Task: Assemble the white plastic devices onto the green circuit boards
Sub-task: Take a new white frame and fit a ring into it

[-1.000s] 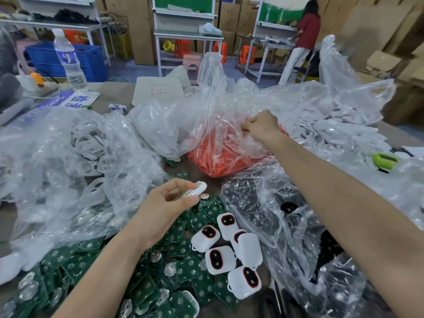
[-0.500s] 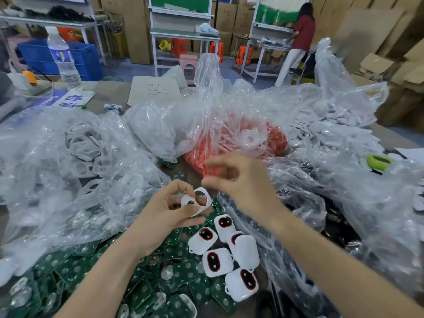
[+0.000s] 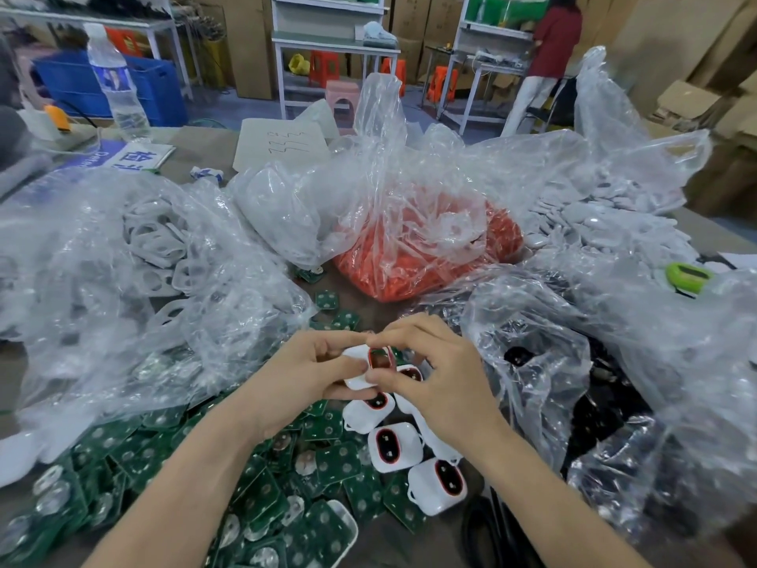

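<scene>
My left hand point(image 3: 305, 375) grips a white plastic device shell point(image 3: 355, 364) at mid-table. My right hand point(image 3: 440, 373) pinches an orange ring point(image 3: 379, 356) that sits in the shell's oval opening. Below the hands lie several finished white devices point(image 3: 395, 446) with orange-rimmed dark windows. A heap of green circuit boards point(image 3: 262, 494) spreads across the near left of the table. The far side of the held shell is hidden by my fingers.
Clear plastic bags surround the work spot: white shells at left point(image 3: 155, 248), orange rings at centre back point(image 3: 413, 260), white parts at right point(image 3: 594, 223), dark parts at near right point(image 3: 573, 403). A water bottle point(image 3: 116, 82) stands far left. A person stands at a far bench.
My right hand left the orange bag, came down to my left hand, and now presses an orange ring into the white shell. My left hand turned the shell to face up.
</scene>
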Demonstrator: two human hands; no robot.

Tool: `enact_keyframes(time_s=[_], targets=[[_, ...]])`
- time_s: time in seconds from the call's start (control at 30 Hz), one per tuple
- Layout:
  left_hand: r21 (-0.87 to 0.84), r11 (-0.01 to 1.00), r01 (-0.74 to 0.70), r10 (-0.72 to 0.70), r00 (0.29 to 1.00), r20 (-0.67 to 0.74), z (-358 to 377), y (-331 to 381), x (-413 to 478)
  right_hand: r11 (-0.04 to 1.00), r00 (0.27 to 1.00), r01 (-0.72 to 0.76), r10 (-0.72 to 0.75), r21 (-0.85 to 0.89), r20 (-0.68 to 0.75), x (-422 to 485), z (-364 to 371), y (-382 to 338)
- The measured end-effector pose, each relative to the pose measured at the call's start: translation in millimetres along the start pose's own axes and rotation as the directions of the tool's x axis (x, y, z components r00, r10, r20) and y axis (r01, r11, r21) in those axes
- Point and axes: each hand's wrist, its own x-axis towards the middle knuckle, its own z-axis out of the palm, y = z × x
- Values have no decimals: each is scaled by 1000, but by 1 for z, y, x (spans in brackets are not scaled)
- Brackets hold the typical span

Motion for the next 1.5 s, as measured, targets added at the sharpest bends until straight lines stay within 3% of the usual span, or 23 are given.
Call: enact_keyframes(time_s=[0.53, 0.9, 1.5], targets=[[47, 999, 20, -21, 1000, 5, 0, -3, 1, 998, 997, -28, 32, -57, 72, -2, -11, -3], [156, 987, -42, 43, 999, 0, 4, -4, 2, 989, 986, -136, 130, -61, -102, -8, 5, -9], [48, 997, -68, 67, 997, 25, 4, -5, 1, 990, 988, -101, 88, -102, -123, -7, 9, -7]])
